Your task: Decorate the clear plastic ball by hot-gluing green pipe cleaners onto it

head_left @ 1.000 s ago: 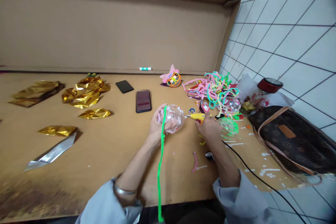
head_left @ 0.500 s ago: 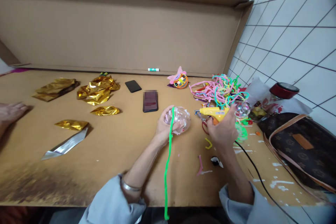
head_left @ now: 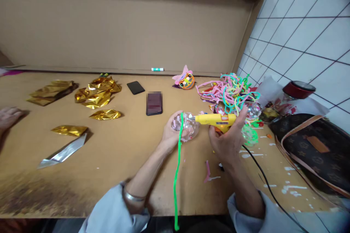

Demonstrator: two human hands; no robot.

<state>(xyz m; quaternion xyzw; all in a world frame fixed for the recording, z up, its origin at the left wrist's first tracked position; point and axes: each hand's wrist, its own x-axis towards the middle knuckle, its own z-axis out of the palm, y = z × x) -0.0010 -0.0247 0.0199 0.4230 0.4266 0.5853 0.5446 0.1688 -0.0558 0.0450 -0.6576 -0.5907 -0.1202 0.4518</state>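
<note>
My left hand (head_left: 172, 131) is closed around a clear plastic ball (head_left: 193, 131) with colourful bits showing in it. A bright green pipe cleaner (head_left: 178, 160) runs along the ball's left side and hangs down past the table's front edge. In my right hand (head_left: 228, 138) is a yellow hot glue gun (head_left: 214, 118), its nozzle pointing left at the ball's upper part. Whether the tip touches the ball I cannot tell. A black cord trails from the gun toward the lower right.
Tangled pipe cleaners (head_left: 218, 93) lie behind the gun, near a colourful fish figure (head_left: 187, 80). Two phones (head_left: 154, 103), gold foil pieces (head_left: 98, 93) and a silver strip (head_left: 64, 151) lie leftward. A brown handbag (head_left: 308, 149) and red-lidded jar (head_left: 298, 90) stand right. Another person's hand (head_left: 9, 116) rests far left.
My right hand has brought the glue gun left, so its nozzle is now at the ball. My left hand still holds the ball nearly in place. The view has shifted slightly.
</note>
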